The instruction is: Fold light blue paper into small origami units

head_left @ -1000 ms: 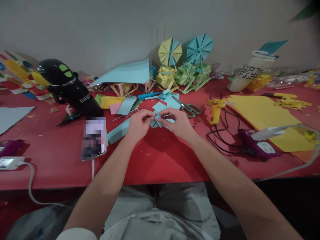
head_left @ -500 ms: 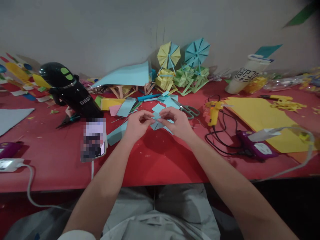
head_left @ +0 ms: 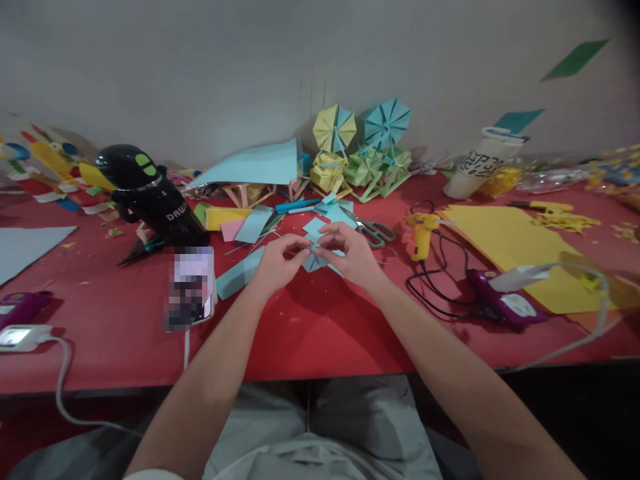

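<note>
Between my hands is a small folded piece of blue paper (head_left: 315,261) with creases fanning out, held above the red table. My left hand (head_left: 284,261) pinches it from the left, thumb and fingertips closed. From the other side my right hand (head_left: 346,251) pinches it too, the fingertips of both hands almost meeting. Partly hidden behind the fingers, loose blue paper pieces (head_left: 313,225) lie on the table. Grey-handled scissors (head_left: 379,233) rest just beyond my right hand. A blue paper strip (head_left: 239,272) lies beside my left wrist.
Left stand a black bottle (head_left: 165,207) and a phone (head_left: 193,287) on a cable. To the right are a yellow glue gun (head_left: 424,237) with a looping black cord, a purple power strip (head_left: 505,300) and yellow sheets (head_left: 500,247). Folded-paper models (head_left: 367,163) and a tilted cup (head_left: 483,163) stand behind.
The view has tilted slightly, so the scene sits lower in the picture. Both hands still pinch the folded blue paper, whose fanned creases now show more plainly below the fingertips.
</note>
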`<control>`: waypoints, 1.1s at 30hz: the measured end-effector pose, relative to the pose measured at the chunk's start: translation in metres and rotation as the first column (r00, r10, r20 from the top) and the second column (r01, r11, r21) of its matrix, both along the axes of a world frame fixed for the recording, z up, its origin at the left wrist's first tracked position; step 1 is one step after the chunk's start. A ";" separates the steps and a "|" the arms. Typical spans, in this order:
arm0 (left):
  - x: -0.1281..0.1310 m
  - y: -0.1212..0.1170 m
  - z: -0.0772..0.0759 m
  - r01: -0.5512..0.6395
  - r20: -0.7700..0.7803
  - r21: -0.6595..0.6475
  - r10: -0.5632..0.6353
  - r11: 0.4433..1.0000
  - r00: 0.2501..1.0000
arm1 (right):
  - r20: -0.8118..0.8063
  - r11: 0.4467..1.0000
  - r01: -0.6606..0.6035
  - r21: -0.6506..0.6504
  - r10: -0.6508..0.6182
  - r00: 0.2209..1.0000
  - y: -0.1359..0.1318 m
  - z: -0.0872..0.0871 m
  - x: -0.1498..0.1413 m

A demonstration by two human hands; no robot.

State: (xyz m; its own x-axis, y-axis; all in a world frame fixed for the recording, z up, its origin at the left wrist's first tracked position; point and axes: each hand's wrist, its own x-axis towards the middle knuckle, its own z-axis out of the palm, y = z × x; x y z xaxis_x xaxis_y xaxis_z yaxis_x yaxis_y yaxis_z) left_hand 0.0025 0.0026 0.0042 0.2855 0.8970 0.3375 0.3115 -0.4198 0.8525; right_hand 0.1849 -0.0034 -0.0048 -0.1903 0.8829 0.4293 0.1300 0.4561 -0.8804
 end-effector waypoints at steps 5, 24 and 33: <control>0.001 0.000 -0.002 -0.022 0.032 -0.019 0.023 1.000 0.999 | 0.073 1.000 0.011 -0.018 -0.009 0.997 0.000 0.002 0.002; 0.002 -0.007 0.006 0.058 0.091 -0.458 -0.018 0.887 0.996 | 0.067 0.869 -0.109 -0.482 0.160 0.985 0.007 0.009 0.021; -0.005 -0.001 -0.001 -0.026 -0.014 -0.347 0.023 0.937 1.000 | -0.084 0.875 0.186 -0.447 -0.248 0.965 0.019 0.004 0.038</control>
